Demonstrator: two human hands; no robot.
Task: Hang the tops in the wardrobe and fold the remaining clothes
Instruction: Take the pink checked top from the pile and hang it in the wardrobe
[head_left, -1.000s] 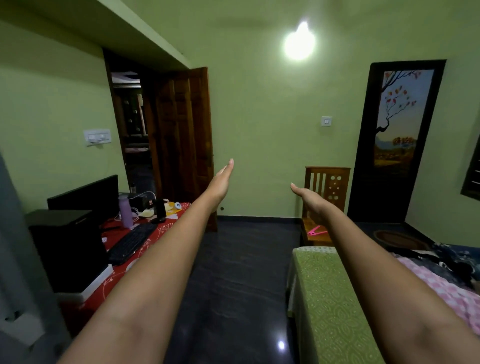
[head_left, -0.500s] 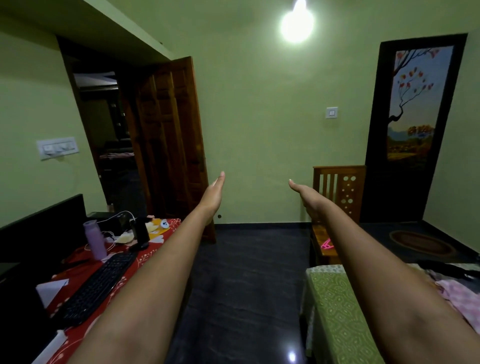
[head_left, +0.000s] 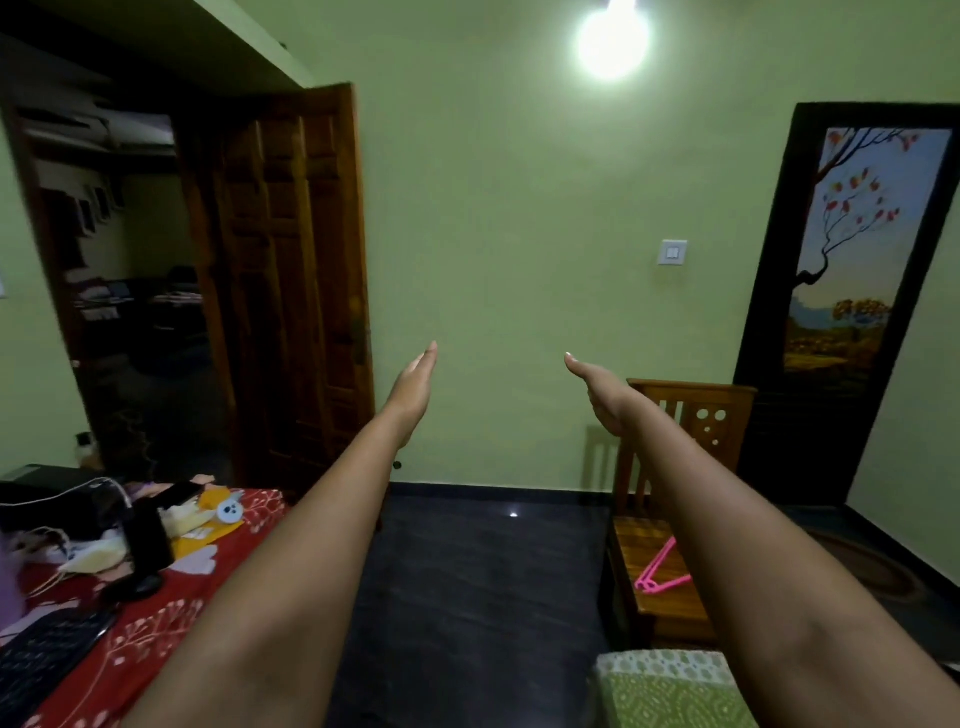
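Both my arms stretch straight out in front of me at chest height. My left hand (head_left: 415, 387) is flat with its fingers extended together and holds nothing. My right hand (head_left: 597, 387) is likewise flat, palm turned inward, and empty. A pink hanger (head_left: 660, 571) lies on the seat of a wooden chair (head_left: 680, 608) to the lower right, below my right forearm. No clothes and no wardrobe are in view.
A table with a red cloth (head_left: 156, 623) carries a black keyboard (head_left: 41, 660), cables and small items at lower left. An open wooden door (head_left: 296, 291) leads to a dark room. A green-covered bed corner (head_left: 670, 691) sits at the bottom right. Dark floor (head_left: 478, 597) lies between them.
The view has moved forward and swung left: the bed with the pink cloth has slid out of view, the chair and doorway are closer. Both hands stay outstretched and empty.
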